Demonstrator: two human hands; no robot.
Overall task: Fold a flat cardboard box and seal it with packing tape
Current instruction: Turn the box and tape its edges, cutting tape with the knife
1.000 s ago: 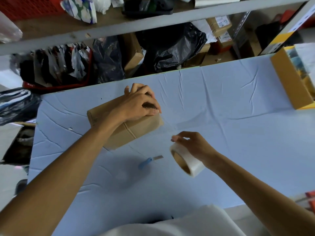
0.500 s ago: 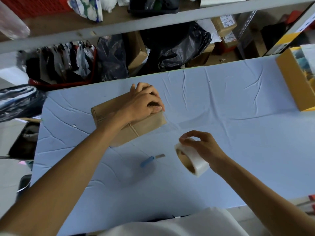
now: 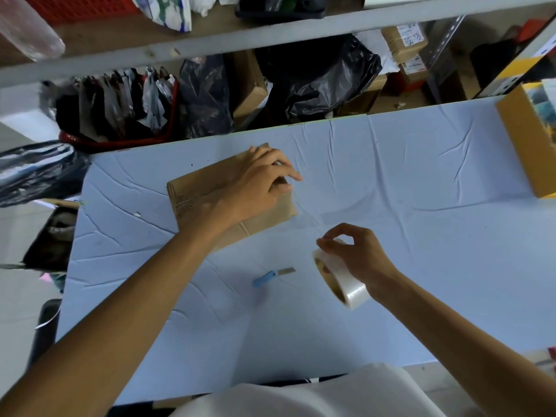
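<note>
A small brown cardboard box (image 3: 198,194) lies on the light blue table (image 3: 421,236), left of centre. My left hand (image 3: 258,185) rests on the box's right end, fingers curled over its top edge. A clear strip of tape runs from that end toward the roll. My right hand (image 3: 358,257) holds the roll of clear packing tape (image 3: 343,278) just above the table, lower right of the box, thumb and fingers curled over the roll's top.
A blue-handled cutter (image 3: 270,276) lies on the table between the box and the roll. An open yellow-brown carton (image 3: 523,136) stands at the table's right edge. Shelves with black bags (image 3: 319,76) and parcels stand behind the table.
My right hand with the tape roll has drawn slightly further right, away from the box. My left hand stays on the box's right end, fingers shifted a little.
</note>
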